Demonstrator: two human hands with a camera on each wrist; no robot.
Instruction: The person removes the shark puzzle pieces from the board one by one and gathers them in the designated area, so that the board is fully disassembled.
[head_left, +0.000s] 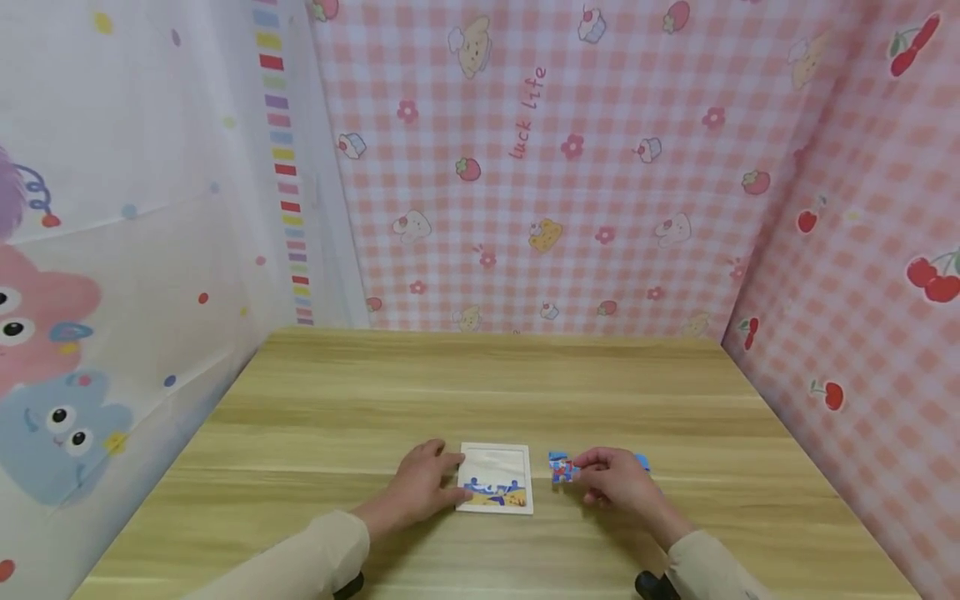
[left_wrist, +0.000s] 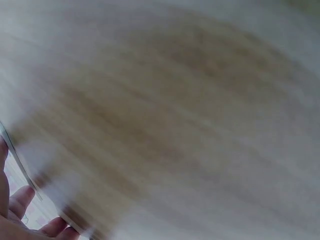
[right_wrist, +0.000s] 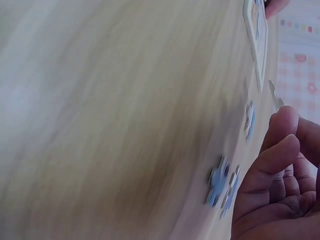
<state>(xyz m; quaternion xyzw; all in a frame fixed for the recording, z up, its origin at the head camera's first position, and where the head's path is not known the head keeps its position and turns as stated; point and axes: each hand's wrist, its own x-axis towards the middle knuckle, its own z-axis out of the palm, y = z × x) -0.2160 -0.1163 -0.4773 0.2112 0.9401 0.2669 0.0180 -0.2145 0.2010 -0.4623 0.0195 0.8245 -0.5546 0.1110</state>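
Note:
A square white puzzle frame (head_left: 495, 451) lies flat on the table, its lower part filled with blue and yellow picture pieces (head_left: 498, 497). My left hand (head_left: 423, 483) rests against the frame's left side, thumb and fingers spread along the edge. To the right of the frame, my right hand (head_left: 618, 479) pinches a thin puzzle piece (right_wrist: 274, 94) between thumb and index finger. In the head view, blue and red puzzle picture (head_left: 559, 467) shows at those fingertips. Several loose puzzle pieces (right_wrist: 218, 181) lie on the table below the right hand; the head view mostly hides them.
The wood-grain table (head_left: 480, 383) extends to a pink checked curtain (head_left: 540, 192) at the back. More printed cloth (head_left: 862, 250) hangs on the right, and a white patterned cloth (head_left: 150, 275) on the left. A blue piece (head_left: 642, 461) peeks out behind the right hand.

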